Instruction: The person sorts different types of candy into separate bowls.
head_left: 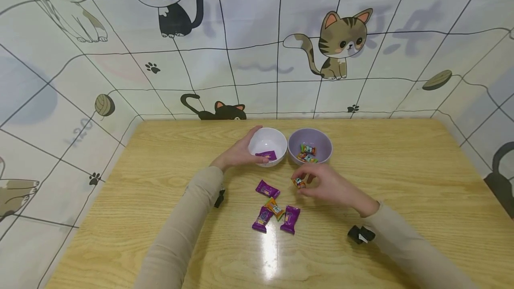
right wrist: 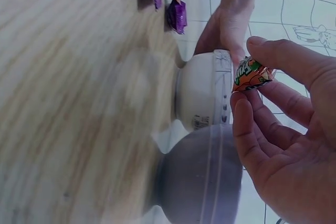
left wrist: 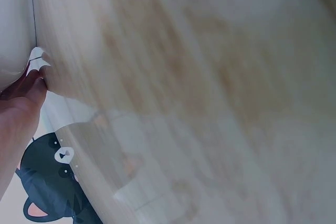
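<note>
My left hand [head_left: 240, 151] grips the white bowl [head_left: 268, 136] at its left side, the thumb at the near rim and the fingers round the back. A purple-wrapped candy [head_left: 267, 155] lies inside that bowl. Between thumb and fingertips, my right hand [head_left: 330, 185] pinches an orange-wrapped candy [right wrist: 251, 74], held just in front of the lilac bowl [head_left: 311, 137]. Two green-and-orange candies [head_left: 308, 149] are in the lilac bowl. The left wrist view shows fingers [left wrist: 31, 85] against the white bowl's wall.
Three purple candies [head_left: 290, 220] and an orange candy [head_left: 275, 208] lie on the wooden table [head_left: 180, 164] in front of the bowls, between my forearms. The two bowls stand side by side near the table's back edge. A cat-print sheet [head_left: 257, 26] hangs behind and at both sides.
</note>
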`<state>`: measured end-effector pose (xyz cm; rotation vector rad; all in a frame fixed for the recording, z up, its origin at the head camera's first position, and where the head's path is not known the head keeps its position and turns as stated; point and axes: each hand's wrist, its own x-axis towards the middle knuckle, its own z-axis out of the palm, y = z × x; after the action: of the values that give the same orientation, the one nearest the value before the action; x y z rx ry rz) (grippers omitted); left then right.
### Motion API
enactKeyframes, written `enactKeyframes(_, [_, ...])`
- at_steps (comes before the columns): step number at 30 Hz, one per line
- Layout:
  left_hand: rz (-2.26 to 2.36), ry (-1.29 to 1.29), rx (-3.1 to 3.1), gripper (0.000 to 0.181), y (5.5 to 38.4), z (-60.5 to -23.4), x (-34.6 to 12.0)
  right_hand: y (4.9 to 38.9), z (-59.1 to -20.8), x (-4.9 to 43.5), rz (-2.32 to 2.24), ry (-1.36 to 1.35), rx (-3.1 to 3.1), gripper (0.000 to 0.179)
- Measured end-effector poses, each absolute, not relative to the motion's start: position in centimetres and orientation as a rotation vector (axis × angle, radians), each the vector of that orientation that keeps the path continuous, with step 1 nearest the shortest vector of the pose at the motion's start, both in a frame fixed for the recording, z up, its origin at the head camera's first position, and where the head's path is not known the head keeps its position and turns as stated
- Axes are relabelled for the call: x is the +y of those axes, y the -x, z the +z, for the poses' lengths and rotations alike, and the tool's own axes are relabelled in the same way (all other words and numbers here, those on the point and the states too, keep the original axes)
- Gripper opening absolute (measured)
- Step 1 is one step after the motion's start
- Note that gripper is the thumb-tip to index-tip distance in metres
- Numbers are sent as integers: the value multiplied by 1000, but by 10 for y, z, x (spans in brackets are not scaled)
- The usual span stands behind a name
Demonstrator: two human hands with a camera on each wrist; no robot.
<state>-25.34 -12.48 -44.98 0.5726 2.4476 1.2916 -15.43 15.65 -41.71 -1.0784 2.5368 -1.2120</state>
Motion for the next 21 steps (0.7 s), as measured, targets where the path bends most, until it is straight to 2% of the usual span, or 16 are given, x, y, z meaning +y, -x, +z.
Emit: enactKeyframes(21, [1281,-559,2453,106,254,-450,-124,164,-401,162,-1374,1058,2586,33])
